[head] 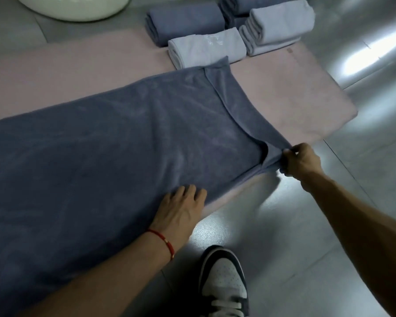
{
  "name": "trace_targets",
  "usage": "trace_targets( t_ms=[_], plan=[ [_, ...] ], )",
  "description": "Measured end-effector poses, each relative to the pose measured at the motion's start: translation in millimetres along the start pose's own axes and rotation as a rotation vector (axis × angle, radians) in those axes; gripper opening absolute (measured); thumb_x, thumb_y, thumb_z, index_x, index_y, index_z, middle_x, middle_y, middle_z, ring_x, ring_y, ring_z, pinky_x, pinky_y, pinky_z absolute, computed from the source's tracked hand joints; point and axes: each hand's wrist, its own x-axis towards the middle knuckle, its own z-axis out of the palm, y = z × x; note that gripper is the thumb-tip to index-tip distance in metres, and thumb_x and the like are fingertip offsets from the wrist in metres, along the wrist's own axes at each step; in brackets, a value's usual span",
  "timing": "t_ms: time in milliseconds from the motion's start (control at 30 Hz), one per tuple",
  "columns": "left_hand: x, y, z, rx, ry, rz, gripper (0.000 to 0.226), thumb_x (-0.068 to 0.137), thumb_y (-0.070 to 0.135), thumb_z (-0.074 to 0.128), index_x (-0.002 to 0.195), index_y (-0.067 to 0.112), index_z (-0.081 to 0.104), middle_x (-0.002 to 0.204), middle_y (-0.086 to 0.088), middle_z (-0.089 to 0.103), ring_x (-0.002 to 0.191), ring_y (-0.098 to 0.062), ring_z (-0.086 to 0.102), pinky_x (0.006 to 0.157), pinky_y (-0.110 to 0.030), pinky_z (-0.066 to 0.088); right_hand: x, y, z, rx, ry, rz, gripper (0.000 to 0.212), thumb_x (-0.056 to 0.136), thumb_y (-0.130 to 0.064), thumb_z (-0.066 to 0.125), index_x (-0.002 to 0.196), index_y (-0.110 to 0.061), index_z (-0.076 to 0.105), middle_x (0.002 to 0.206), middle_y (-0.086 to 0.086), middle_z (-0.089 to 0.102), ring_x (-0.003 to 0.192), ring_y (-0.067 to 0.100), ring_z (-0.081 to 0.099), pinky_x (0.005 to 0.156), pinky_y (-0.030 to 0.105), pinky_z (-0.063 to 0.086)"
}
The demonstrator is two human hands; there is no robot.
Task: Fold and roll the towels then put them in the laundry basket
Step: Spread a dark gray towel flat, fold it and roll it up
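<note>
Down low, a shoe [224, 284] stands on the shiny floor [329, 225]. Just past it, the left hand [181, 209] lies flat with fingers spread on the blue towel [101, 145]. The right hand [301, 160] pinches the towel's near corner. Under the towel is a pink mat [295, 94]. Farther back sit rolled towels [215, 33], and a white basket [78, 8] is beyond them.
</note>
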Motion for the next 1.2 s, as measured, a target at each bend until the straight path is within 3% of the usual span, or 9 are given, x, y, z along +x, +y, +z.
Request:
trace_targets(
  t_ms=[133, 267, 433, 600, 700, 833, 933, 1067, 1200],
  plan=[
    [-6, -2, -6, 0.069, -0.007, -0.027, 0.043, 0.072, 0.017, 0.076, 0.106, 0.02, 0.05, 0.101, -0.004, 0.05, 0.088, -0.024, 0.055, 0.067, -0.04, 0.047, 8, 4, -4, -0.184, 0.001, -0.157, 0.022, 0.101, -0.024, 0.061, 0.117, -0.009, 0.06, 0.094, 0.013, 0.066, 0.065, 0.014, 0.058, 0.052, 0.022, 0.042],
    [-16, -2, -4, 0.153, 0.012, 0.019, 0.074, 0.068, -0.014, 0.016, 0.13, 0.009, 0.049, 0.113, -0.011, 0.05, 0.097, -0.028, 0.054, 0.072, -0.036, 0.045, 7, 2, 4, -0.455, -0.012, -0.232, 0.029, 0.099, -0.032, 0.061, 0.117, -0.01, 0.056, 0.108, 0.02, 0.067, 0.088, 0.035, 0.064, 0.077, 0.043, 0.055],
    [-31, 7, -1, 0.135, 0.083, 0.082, 0.054, 0.088, 0.003, 0.022, 0.108, 0.012, 0.072, 0.08, -0.004, 0.061, 0.064, -0.018, 0.057, 0.045, -0.027, 0.045, -18, -33, 27, -0.762, 0.091, -0.607, 0.036, 0.098, -0.032, 0.052, 0.126, -0.012, 0.048, 0.127, 0.018, 0.047, 0.111, 0.038, 0.048, 0.094, 0.053, 0.042],
    [-74, -34, -30, 0.088, -0.071, 0.31, 0.064, 0.066, 0.017, 0.069, 0.127, 0.018, 0.051, 0.111, -0.002, 0.052, 0.09, -0.02, 0.055, 0.063, -0.033, 0.054, -77, -101, 76, -0.713, -0.148, -1.136, 0.05, 0.089, -0.041, 0.036, 0.135, -0.023, 0.048, 0.136, 0.013, 0.049, 0.112, 0.038, 0.054, 0.089, 0.05, 0.045],
    [-126, -102, -52, 0.201, -0.162, 0.298, 0.047, 0.079, 0.028, 0.05, 0.126, 0.022, 0.049, 0.128, -0.005, 0.051, 0.105, -0.028, 0.058, 0.076, -0.042, 0.055, -117, -143, 102, -0.749, -0.332, -1.439, 0.054, 0.088, -0.041, 0.038, 0.14, -0.028, 0.047, 0.142, 0.009, 0.05, 0.116, 0.033, 0.058, 0.09, 0.048, 0.051],
    [-215, -196, -78, 0.285, -0.031, -0.036, 0.047, 0.07, 0.038, 0.06, 0.114, 0.02, 0.059, 0.115, -0.006, 0.064, 0.093, -0.025, 0.067, 0.072, -0.033, 0.06, -163, -199, 117, -0.888, -0.463, -1.864, 0.056, 0.091, -0.041, 0.039, 0.144, -0.028, 0.047, 0.149, 0.007, 0.05, 0.123, 0.026, 0.06, 0.095, 0.041, 0.054],
    [-262, -255, -71, 0.18, 0.032, -0.475, 0.054, 0.072, 0.039, 0.041, 0.117, 0.013, 0.057, 0.11, -0.017, 0.066, 0.092, -0.038, 0.068, 0.077, -0.045, 0.061, -187, -231, 138, -0.904, -0.487, -2.033, 0.051, 0.098, -0.044, 0.035, 0.145, -0.027, 0.048, 0.148, 0.004, 0.053, 0.122, 0.022, 0.062, 0.098, 0.037, 0.053],
    [-296, -314, -59, -0.014, 0.113, -0.939, 0.049, 0.085, 0.034, 0.054, 0.126, 0.008, 0.06, 0.123, -0.021, 0.056, 0.114, -0.045, 0.054, 0.09, -0.054, 0.05, -245, -266, 205, -0.954, -0.64, -2.033, 0.063, 0.103, -0.055, 0.009, 0.16, -0.032, 0.022, 0.166, 0.006, 0.022, 0.148, 0.029, 0.034, 0.118, 0.051, 0.032],
    [-292, -350, -59, -0.088, 0.243, -1.127, 0.046, 0.091, 0.019, 0.058, 0.132, 0.001, 0.048, 0.129, -0.025, 0.047, 0.114, -0.046, 0.048, 0.091, -0.054, 0.046, -321, -280, 284, -0.927, -0.76, -1.753, 0.064, 0.108, -0.043, 0.032, 0.16, -0.041, -0.005, 0.167, -0.002, -0.021, 0.155, 0.027, -0.016, 0.124, 0.054, 0.0]
  ],
)
